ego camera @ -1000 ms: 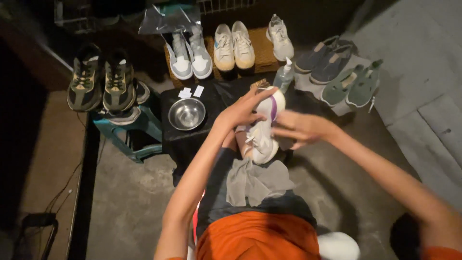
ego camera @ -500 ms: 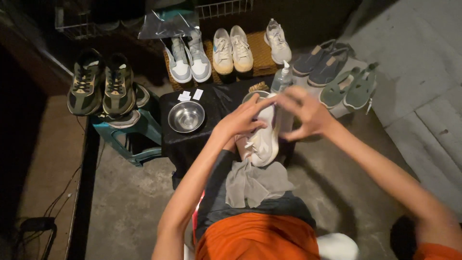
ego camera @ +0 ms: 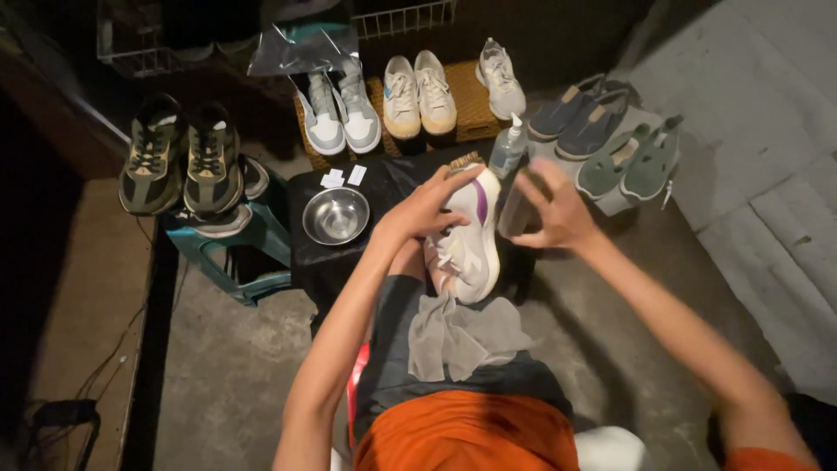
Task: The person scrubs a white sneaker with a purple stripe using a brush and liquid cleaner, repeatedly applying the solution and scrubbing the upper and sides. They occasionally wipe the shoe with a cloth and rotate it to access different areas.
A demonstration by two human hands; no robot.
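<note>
My left hand (ego camera: 429,208) grips a white sneaker (ego camera: 471,249) with a purple stripe and holds it upright over my lap, sole toward the right. My right hand (ego camera: 551,209) is just right of the shoe, fingers curled around a greyish, bottle-like object (ego camera: 514,216) whose shape is hard to make out. A grey cloth (ego camera: 460,336) lies on my lap under the shoe. A wooden brush (ego camera: 464,161) peeks out behind the sneaker's top.
A small black table (ego camera: 392,179) ahead carries a steel bowl (ego camera: 336,215) and a clear pump bottle (ego camera: 507,148). Pairs of shoes ring it: olive pair (ego camera: 179,161) on a teal stool, white pairs (ego camera: 418,92) on a woven crate, grey pairs (ego camera: 610,139) at right.
My right hand has come off the sneaker and moved right, now around the greyish object. The left hand still holds the shoe, which sits slightly lower and more upright.
</note>
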